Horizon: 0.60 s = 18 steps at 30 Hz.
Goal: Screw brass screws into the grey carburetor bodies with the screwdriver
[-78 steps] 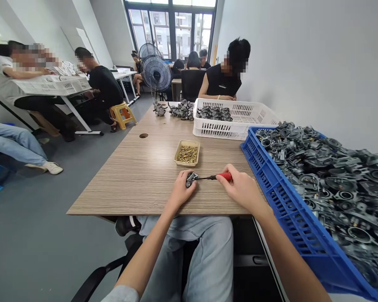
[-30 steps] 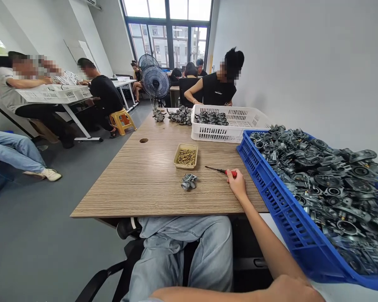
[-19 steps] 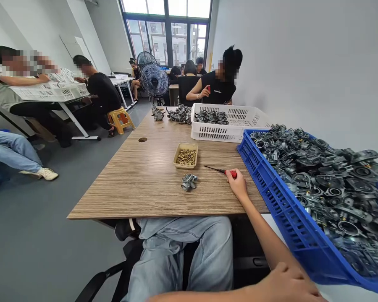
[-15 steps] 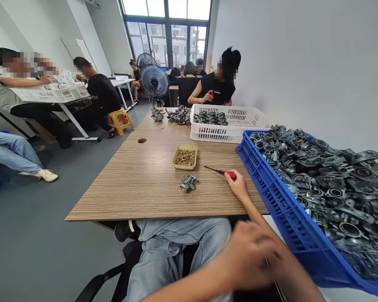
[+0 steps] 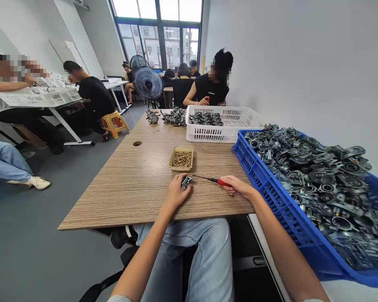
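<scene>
My left hand is wrapped round a small grey metal part on the wooden table. In my right hand is the red handle of a screwdriver; its thin shaft points left, with the tip close to the metal part. Whether tip and part touch is too small to tell. Just beyond my left hand stands a small beige tray holding many brass screws.
A blue crate piled with metal parts stands at the right. Behind are a white basket with more parts, loose parts, and a person across the table. Fans and other seated people are farther back.
My left hand has moved from near my right forearm up to the table and taken hold of the metal part. The screwdriver has come closer to that part. The view has shifted slightly.
</scene>
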Tool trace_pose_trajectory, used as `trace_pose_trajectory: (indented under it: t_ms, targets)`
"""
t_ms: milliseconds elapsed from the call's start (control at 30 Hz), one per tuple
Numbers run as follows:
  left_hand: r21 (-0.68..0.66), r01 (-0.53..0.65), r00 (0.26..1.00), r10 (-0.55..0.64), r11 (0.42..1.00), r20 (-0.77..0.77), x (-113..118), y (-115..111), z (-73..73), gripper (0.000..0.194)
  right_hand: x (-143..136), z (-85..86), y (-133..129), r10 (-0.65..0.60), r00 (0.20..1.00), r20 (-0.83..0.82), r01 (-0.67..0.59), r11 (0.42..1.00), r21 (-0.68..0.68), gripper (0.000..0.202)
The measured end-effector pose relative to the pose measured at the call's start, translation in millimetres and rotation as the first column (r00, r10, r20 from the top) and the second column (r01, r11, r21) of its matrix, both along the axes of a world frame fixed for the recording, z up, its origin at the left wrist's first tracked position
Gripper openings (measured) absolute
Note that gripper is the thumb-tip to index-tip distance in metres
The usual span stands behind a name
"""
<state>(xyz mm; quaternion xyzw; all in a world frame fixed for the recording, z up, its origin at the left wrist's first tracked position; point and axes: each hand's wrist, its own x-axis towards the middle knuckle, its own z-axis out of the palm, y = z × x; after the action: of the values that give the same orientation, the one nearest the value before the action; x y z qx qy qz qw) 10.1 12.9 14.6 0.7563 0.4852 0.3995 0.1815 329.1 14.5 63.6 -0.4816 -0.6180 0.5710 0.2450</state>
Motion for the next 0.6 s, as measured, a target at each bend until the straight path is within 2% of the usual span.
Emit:
trace_pose_trajectory:
  t_ms: [133,600]
  targets:
    - [0.023,-0.039,0.997,0.037,0.999,0.066,-2.2,0.1,-2.3,0.040,-5.8,9.5,-7.1,0.094,0.995,-0.042,-0.097,0.991,-0.088,0.059]
    - [0.002,-0.076,0.994,0.076,0.997,0.084,-3.6,-0.5,-2.7,0.037,-12.9,6.9,-8.3,0.136,0.988,-0.076,-0.143,0.984,-0.107,0.061]
